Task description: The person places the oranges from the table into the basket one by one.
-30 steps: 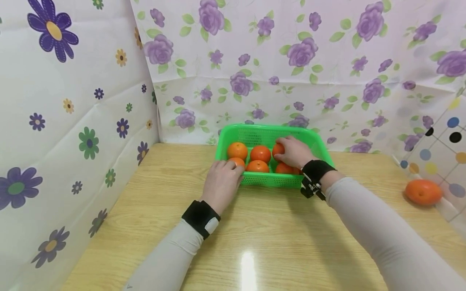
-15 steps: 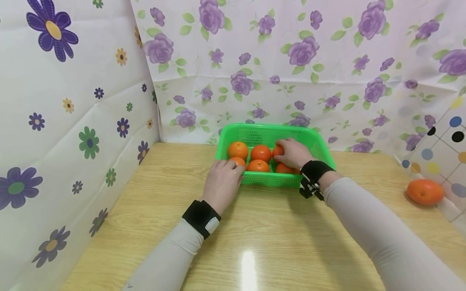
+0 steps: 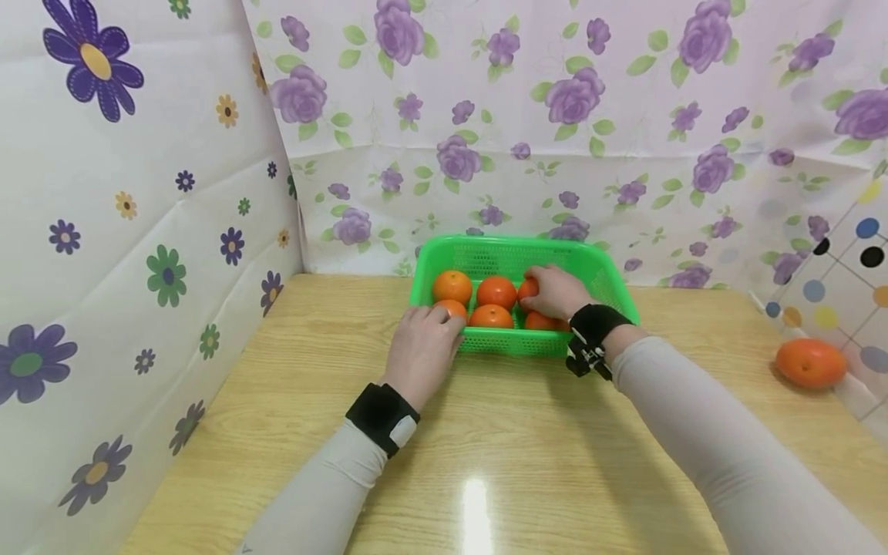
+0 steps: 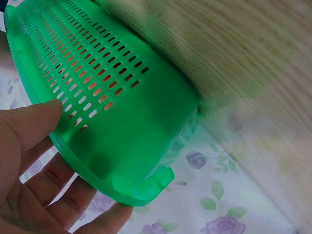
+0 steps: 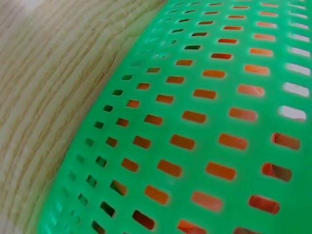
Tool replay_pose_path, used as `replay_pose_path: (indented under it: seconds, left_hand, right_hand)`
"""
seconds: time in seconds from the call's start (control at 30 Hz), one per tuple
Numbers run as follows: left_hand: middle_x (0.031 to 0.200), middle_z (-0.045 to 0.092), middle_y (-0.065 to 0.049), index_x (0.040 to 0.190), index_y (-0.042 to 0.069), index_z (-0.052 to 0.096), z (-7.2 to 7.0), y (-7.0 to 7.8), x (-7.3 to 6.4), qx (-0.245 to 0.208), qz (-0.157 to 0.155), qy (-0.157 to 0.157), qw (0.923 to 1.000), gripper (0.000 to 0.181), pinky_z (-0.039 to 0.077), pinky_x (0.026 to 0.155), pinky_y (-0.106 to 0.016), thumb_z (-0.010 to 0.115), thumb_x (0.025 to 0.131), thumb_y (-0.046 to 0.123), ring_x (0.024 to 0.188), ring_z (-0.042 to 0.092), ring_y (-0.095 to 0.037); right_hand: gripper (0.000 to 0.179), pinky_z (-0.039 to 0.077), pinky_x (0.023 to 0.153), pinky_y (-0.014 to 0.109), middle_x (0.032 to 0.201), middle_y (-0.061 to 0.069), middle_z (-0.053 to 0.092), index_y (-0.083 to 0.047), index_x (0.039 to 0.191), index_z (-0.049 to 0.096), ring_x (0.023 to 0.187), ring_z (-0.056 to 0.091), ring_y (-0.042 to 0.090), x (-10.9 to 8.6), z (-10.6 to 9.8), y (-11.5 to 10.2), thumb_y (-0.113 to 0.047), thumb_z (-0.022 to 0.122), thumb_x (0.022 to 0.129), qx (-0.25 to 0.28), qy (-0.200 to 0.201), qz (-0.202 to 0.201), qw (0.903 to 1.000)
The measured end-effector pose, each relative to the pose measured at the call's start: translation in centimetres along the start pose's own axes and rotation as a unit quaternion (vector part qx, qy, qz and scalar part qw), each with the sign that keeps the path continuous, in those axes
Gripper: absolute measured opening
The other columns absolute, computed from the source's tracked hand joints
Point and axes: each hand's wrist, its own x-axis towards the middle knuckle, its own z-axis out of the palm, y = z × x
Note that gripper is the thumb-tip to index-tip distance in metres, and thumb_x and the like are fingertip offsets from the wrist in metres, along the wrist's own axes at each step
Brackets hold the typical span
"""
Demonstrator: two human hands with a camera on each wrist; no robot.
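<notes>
A green perforated plastic basket [image 3: 515,344] stands by the back wall, with several oranges inside in two rows. My left hand [image 3: 425,348] grips its front left corner. In the left wrist view, the thumb [image 4: 41,119] lies against the outer wall and the fingers reach over the rim. My right hand [image 3: 558,293] reaches into the basket and holds an orange [image 3: 528,289] in the back row, its fingers partly covering the fruit. Beneath that hand sits another orange [image 3: 544,321], partly hidden. The right wrist view shows only the basket's slotted wall [image 5: 297,156], with orange colour through the holes.
Another orange fruit [image 3: 810,363] lies on the wooden table [image 3: 527,455] at the far right, beside a dotted covering. Flower-patterned sheets [image 3: 388,100] rise behind the table and on the left.
The right hand has shifted very slightly left, still holding the orange. The left hand keeps its place on the basket. The head view has moved a little.
</notes>
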Motion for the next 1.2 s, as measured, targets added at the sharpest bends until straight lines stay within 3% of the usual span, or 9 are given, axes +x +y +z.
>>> replay_pose_path:
  seconds: [0.67,1.2]
  left_hand:
    - [0.094,0.064,0.001,0.097,0.018,0.07,-0.1,0.1,0.0,-0.007,-0.001,-0.004,1.0,0.014,0.044,0.081,-0.036,0.076,0.087,0.025,0.083,0.058,-0.023]
    - [0.094,0.064,0.0,0.098,0.018,0.071,-0.2,0.2,0.0,-0.008,-0.004,-0.006,0.9999,0.012,0.045,0.085,-0.037,0.074,0.089,0.024,0.084,0.059,-0.023]
  right_hand:
    - [0.065,0.046,0.09,0.048,0.13,0.022,0.052,-0.005,0.145,0.048,0.107,0.056,0.035,-0.1,0.0,0.5,-0.036,0.067,0.092,0.005,-0.005,0.007,0.9999]
    - [0.06,0.042,0.099,0.054,0.144,0.023,0.046,-0.009,0.146,0.048,0.127,0.049,0.041,-0.7,0.1,1.3,-0.04,0.061,0.096,-0.016,0.024,-0.009,0.9995]
